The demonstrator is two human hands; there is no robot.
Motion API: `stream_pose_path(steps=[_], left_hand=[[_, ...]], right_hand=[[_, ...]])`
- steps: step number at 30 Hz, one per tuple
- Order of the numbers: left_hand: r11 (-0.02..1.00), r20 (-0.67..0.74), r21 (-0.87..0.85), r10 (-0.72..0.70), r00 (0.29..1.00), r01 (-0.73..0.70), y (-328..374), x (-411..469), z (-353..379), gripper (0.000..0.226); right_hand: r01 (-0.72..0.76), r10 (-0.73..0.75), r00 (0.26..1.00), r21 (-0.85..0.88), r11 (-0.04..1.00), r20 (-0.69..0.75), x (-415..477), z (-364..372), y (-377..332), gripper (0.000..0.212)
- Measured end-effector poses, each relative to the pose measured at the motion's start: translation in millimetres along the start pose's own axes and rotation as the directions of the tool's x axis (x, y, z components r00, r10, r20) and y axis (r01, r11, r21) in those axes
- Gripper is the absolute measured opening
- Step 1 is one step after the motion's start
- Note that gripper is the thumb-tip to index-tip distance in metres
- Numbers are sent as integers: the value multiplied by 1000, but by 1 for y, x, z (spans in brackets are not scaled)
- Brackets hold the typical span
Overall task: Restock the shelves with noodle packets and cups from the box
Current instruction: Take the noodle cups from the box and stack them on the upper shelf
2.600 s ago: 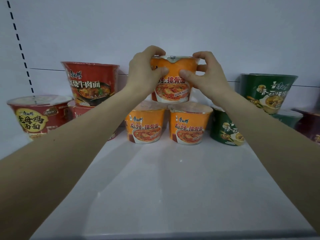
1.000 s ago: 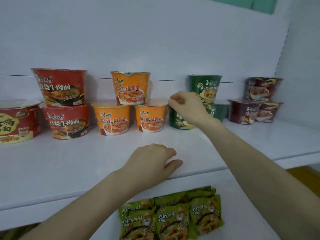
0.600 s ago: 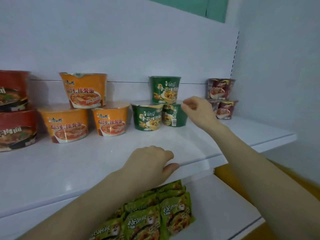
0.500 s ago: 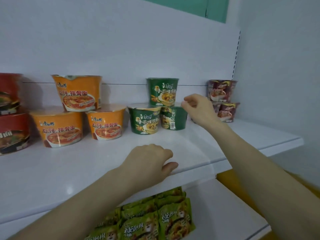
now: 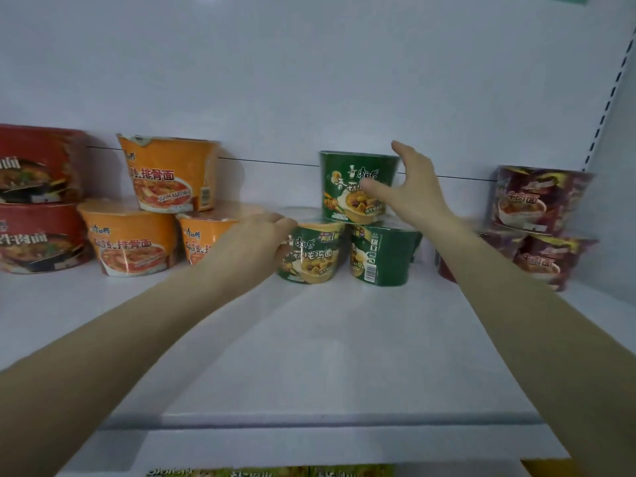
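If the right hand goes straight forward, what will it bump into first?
Most likely the top green cup: the open right hand is spread in front of its right side, thumb across the label. Depth is hard to judge.

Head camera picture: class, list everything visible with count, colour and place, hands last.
red cups: 2, red, far left, stacked
orange cups: 3, orange, left, one atop two
green cups: 3, green, middle, one atop two
maroon cups: 3, maroon, right, one partly hidden
packets: count unclear, green, bottom edge
shelf: 1, white, under the cups
left hand: 1, touching lower left green cup
right hand: 1, open, at top green cup
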State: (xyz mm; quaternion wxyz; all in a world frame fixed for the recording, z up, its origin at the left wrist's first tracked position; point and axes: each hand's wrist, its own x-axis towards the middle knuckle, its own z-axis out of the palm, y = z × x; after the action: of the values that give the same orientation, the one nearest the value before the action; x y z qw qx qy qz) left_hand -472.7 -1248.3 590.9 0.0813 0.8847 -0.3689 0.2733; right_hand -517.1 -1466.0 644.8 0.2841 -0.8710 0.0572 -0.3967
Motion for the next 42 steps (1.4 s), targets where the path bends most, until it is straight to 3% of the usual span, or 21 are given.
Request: stream_pose_path(steps=[7,13,16,22,28,37,39,42], left_hand=[[998,62,62,-37,997,33,5,39,17,46],[986,38,-165,-24,999,30,-4,51,31,35],[979,10,-198,-38,999,39,-1,52,31,32],[996,-37,-86,-7,999,3,8,58,38,29],[986,-27,-166,2,1000,-7,5,58,40,29],[947,-22,-321,4,1000,-11,1,55,37,28],[944,11,-328,-30,999,32,1,56,36,37],[844,-4,-511,-194,981,165,6,61,28,75]], right_hand=[[69,-66,996,57,996,-55,13,7,22,68],[54,-39,997,230,972,-73,26,9,22,47],[42,-12,995,313,949,-96,29,11,22,33],[68,-29,991,306,950,-131,31,12,23,31],[116,-93,990,241,963,-105,34,15,29,38],[119,-95,989,220,968,-116,38,15,28,32],[114,-88,989,226,967,-122,37,16,28,31],[131,-94,984,256,958,-151,34,16,26,31]])
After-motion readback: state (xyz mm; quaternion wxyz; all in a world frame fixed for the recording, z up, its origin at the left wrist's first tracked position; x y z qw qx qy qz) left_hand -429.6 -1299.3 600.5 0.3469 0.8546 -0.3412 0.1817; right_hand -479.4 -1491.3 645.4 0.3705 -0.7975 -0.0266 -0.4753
